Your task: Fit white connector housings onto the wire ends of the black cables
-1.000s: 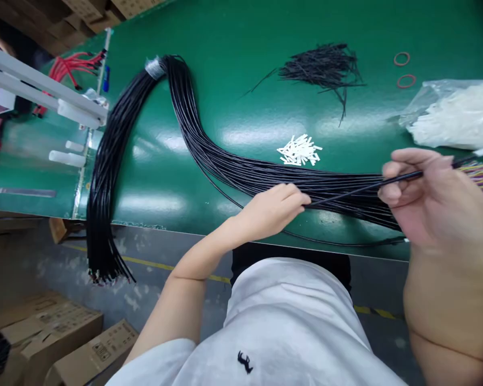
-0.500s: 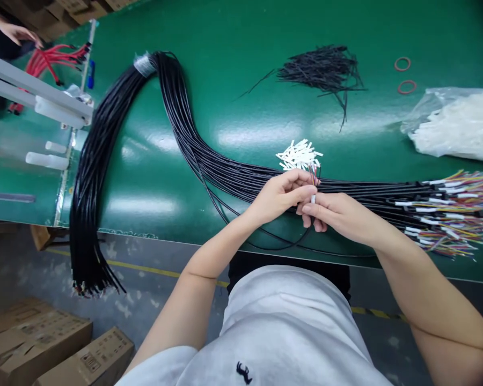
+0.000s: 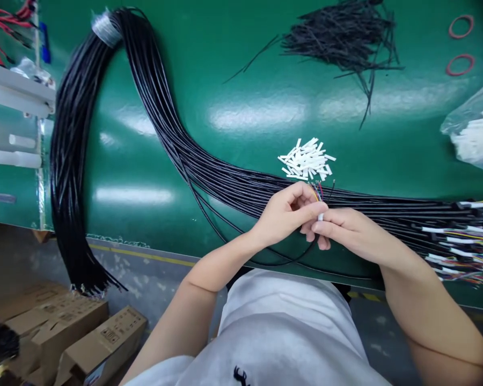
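Note:
Both hands meet over the bench, close to its front edge. Thin coloured wires point(image 3: 317, 190) rise out of my left hand point(image 3: 285, 214), which pinches them between thumb and fingers. Just below, a short white tube point(image 3: 321, 216) shows between the two thumbs. My right hand point(image 3: 348, 230) is closed around the black cable at that tube; the grip itself is mostly covered by the fingers. The cable's slack point(image 3: 293, 261) loops beneath the hands. Behind them runs a thick bundle of black cables point(image 3: 221, 169), and just beyond it lies a pile of white tubes point(image 3: 307, 161).
A heap of thin black strips point(image 3: 342, 35) lies at the back. Two reddish rings point(image 3: 461, 27) and a clear bag of white pieces point(image 3: 481, 136) are on the right. Stripped cable ends point(image 3: 467, 241) fan out there. Cardboard boxes point(image 3: 100, 343) stand on the floor at left.
The view has shifted closer and to the right, so the co-worker's hand has left the picture. My hands keep the same hold, with the wire ends slightly more spread.

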`<act>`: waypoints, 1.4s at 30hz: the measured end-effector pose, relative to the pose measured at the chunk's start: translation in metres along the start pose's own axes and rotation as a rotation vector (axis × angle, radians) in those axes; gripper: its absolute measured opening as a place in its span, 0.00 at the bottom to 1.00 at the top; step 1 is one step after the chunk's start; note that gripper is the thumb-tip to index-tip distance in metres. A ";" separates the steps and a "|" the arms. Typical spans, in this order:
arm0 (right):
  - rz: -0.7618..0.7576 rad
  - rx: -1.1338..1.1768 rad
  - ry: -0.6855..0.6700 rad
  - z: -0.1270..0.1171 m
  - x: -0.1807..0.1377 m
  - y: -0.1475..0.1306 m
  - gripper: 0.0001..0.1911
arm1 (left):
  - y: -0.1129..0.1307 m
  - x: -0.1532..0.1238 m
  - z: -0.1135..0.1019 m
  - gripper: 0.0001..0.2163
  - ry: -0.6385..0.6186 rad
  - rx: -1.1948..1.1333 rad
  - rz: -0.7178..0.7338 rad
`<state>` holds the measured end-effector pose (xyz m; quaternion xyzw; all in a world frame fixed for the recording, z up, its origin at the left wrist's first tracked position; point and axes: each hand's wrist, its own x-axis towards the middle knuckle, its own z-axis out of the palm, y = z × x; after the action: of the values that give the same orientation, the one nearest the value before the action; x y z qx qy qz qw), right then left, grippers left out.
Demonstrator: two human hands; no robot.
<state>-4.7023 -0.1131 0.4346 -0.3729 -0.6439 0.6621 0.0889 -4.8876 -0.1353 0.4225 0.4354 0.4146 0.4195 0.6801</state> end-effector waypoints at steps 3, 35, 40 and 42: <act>-0.011 0.022 0.128 0.005 0.000 -0.002 0.30 | 0.000 0.000 -0.001 0.23 0.084 0.071 0.050; -0.114 0.072 0.139 0.005 0.002 0.003 0.19 | -0.002 0.002 -0.020 0.17 0.137 0.376 0.279; -0.194 -0.176 0.507 0.016 0.002 0.006 0.17 | -0.004 0.000 -0.017 0.13 0.119 0.569 0.367; -0.243 -0.228 0.577 0.016 0.000 0.005 0.09 | -0.005 -0.001 -0.017 0.14 0.127 0.575 0.362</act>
<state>-4.7107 -0.1265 0.4281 -0.4731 -0.7019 0.4375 0.3036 -4.9024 -0.1331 0.4135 0.6487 0.4734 0.4259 0.4168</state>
